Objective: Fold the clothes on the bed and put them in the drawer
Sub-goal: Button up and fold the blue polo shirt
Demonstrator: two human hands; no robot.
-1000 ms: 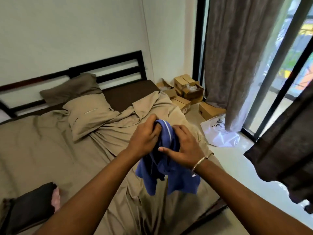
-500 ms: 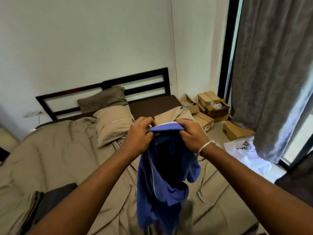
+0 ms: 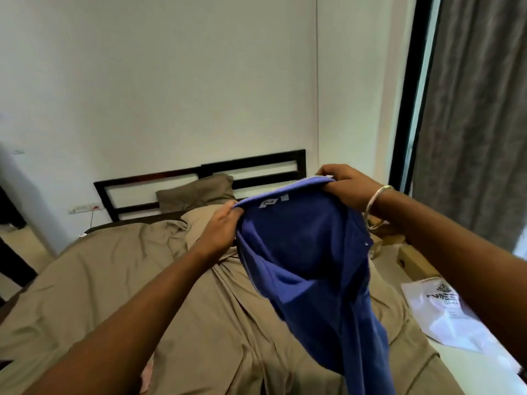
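A dark slatted headboard (image 3: 199,178) stands against the pale wall (image 3: 171,81). Just in front of it a brown pillow (image 3: 196,192) leans on its lower slat. To the left of the headboard a white power strip (image 3: 82,208) sits on the wall with a red cord hanging from it. Far right of the headboard hangs a grey curtain (image 3: 473,124) beside a black door frame (image 3: 407,95). Below the curtain, on the floor, lie a cardboard box (image 3: 416,259) and a white printed plastic bag (image 3: 445,309).

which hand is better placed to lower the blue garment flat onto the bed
Left, probably. The left hand grips the blue garment directly over the bed sheet; the right hand holds its end higher, nearer the bed's edge.
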